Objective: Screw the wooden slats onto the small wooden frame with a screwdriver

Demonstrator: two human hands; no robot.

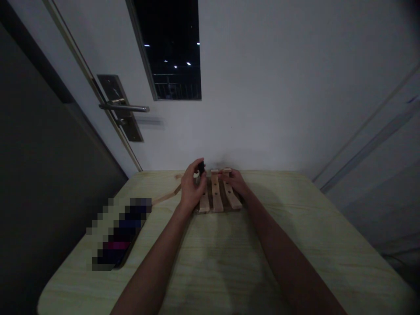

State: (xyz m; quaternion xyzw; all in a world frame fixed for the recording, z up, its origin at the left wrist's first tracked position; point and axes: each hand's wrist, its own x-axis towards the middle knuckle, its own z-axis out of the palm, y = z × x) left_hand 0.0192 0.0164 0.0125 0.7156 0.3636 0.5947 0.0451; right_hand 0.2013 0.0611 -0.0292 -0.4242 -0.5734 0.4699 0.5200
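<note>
The table (pixel 295 245) is the biggest thing here, pale wood pushed up to a white wall. A dark flat thing (pixel 120 234) lies near its left edge. At the far edge, in the middle, sits your small wooden rack (pixel 218 197) made of slats. A loose strip of wood (pixel 166 197) lies just left of it. Your right hand (pixel 235 181) rests flat on the rack, likely to keep it from sliding. Your left hand (pixel 192 186) pinches a small black thing (pixel 201 166) over the rack's left corner.
</note>
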